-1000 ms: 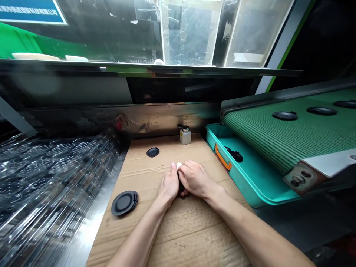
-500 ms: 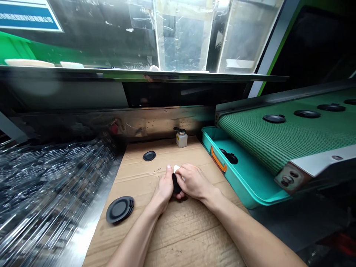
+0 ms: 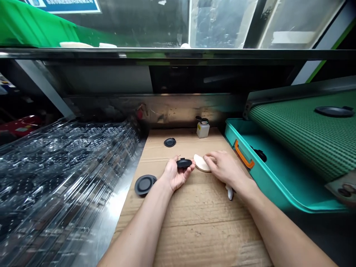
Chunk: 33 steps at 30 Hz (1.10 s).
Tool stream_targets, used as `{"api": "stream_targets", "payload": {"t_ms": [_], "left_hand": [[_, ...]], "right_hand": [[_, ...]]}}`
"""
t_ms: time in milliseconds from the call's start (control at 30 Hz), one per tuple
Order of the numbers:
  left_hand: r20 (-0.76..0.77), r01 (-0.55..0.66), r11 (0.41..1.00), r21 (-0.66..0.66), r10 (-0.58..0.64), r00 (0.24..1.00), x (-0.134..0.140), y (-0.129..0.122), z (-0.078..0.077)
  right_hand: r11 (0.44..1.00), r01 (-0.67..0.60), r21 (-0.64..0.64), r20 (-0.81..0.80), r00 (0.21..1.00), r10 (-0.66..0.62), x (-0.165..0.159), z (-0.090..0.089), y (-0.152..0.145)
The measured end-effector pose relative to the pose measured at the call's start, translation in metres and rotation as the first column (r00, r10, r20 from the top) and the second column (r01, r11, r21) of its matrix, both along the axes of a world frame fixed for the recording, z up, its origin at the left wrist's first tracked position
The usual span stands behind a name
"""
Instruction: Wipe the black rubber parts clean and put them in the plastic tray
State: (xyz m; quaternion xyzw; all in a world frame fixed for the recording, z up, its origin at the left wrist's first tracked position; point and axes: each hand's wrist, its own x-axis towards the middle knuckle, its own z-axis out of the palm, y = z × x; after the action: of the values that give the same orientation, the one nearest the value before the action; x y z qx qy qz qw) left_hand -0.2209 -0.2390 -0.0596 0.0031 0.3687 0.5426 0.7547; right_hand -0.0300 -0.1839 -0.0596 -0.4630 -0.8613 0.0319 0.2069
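My left hand [image 3: 172, 177] holds a small round black lid [image 3: 184, 163] with a little tab, its fingers under and around the rim. To its right, my right hand [image 3: 226, 166] grips the right edge of a white round pad [image 3: 200, 163] just above the cardboard. A small whitish object [image 3: 229, 193] lies partly hidden under my right wrist; its kind is unclear. Left of my left forearm lie black lids [image 3: 145, 184], overlapping in a low stack. Farther back, another black lid [image 3: 170, 142] lies flat by itself.
A cardboard sheet [image 3: 189, 230] covers the work surface. At its back stands a white bottle [image 3: 203, 130] with a flipped-up cap. Clear plastic trays [image 3: 69, 167] are stacked at left. At right, a teal bin [image 3: 274, 189] sits beside a green conveyor belt [image 3: 300, 129] carrying a black lid [image 3: 333, 111].
My hands, earlier together over the black lid, have moved apart. My right hand has drawn the white pad away to the right. The camera view has turned left.
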Motion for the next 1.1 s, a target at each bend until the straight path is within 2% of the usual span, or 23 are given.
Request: {"api": "stream_targets", "payload": {"t_ms": [67, 133, 267, 467, 567, 700, 800, 900, 967, 1000, 1033, 1100], "left_hand": [[0.008, -0.006, 1.0, 0.002, 0.006, 1.0, 0.0, 0.0, 0.0], [0.018, -0.013, 1.0, 0.004, 0.013, 1.0, -0.001, 0.0, 0.0], [0.016, -0.039, 0.999, 0.016, 0.039, 0.999, -0.002, 0.001, -0.004], [-0.026, -0.05, 0.997, 0.064, 0.052, 0.998, 0.004, 0.0, -0.007], [-0.043, -0.044, 0.997, 0.065, 0.047, 0.998, 0.006, -0.001, -0.007], [-0.085, -0.055, 0.989, 0.134, 0.067, 0.994, 0.007, -0.001, -0.009], [-0.12, -0.075, 0.97, 0.23, 0.105, 0.987, 0.009, -0.001, -0.012], [-0.105, -0.029, 0.95, 0.31, 0.065, 0.992, 0.01, 0.0, -0.015], [-0.108, 0.017, 0.934, 0.356, 0.023, 0.994, 0.01, 0.0, -0.017], [-0.121, 0.031, 0.927, 0.374, 0.016, 0.993, 0.011, 0.0, -0.017], [-0.141, 0.035, 0.921, 0.388, 0.022, 0.99, 0.012, 0.0, -0.018], [-0.197, 0.031, 0.914, 0.403, 0.053, 0.979, 0.014, 0.0, -0.018]], "right_hand": [[0.99, -0.142, -0.012, -0.008, 0.99, 0.142, -0.008, -0.006, -0.007], [0.982, -0.189, -0.018, 0.012, 0.982, 0.189, -0.013, -0.013, -0.01], [0.985, -0.169, -0.021, -0.043, 0.985, 0.168, -0.014, -0.019, -0.008], [0.993, -0.114, 0.028, -0.344, 0.932, 0.117, -0.016, -0.008, -0.009], [0.996, -0.093, 0.001, -0.376, 0.923, 0.087, -0.018, -0.009, -0.011], [0.995, -0.078, -0.057, -0.313, 0.948, 0.056, -0.017, -0.012, -0.007], [0.997, -0.041, -0.059, -0.294, 0.956, 0.022, -0.005, -0.002, 0.001], [0.98, 0.195, -0.043, -0.182, 0.963, -0.2, 0.015, 0.012, 0.01], [0.932, 0.355, -0.075, -0.018, 0.934, -0.357, 0.027, 0.018, 0.014], [0.915, 0.388, -0.108, 0.073, 0.921, -0.382, 0.032, 0.019, 0.015], [0.909, 0.39, -0.15, 0.154, 0.917, -0.368, 0.036, 0.019, 0.016], [0.915, 0.31, -0.257, 0.25, 0.936, -0.247, 0.039, 0.018, 0.016]]}}
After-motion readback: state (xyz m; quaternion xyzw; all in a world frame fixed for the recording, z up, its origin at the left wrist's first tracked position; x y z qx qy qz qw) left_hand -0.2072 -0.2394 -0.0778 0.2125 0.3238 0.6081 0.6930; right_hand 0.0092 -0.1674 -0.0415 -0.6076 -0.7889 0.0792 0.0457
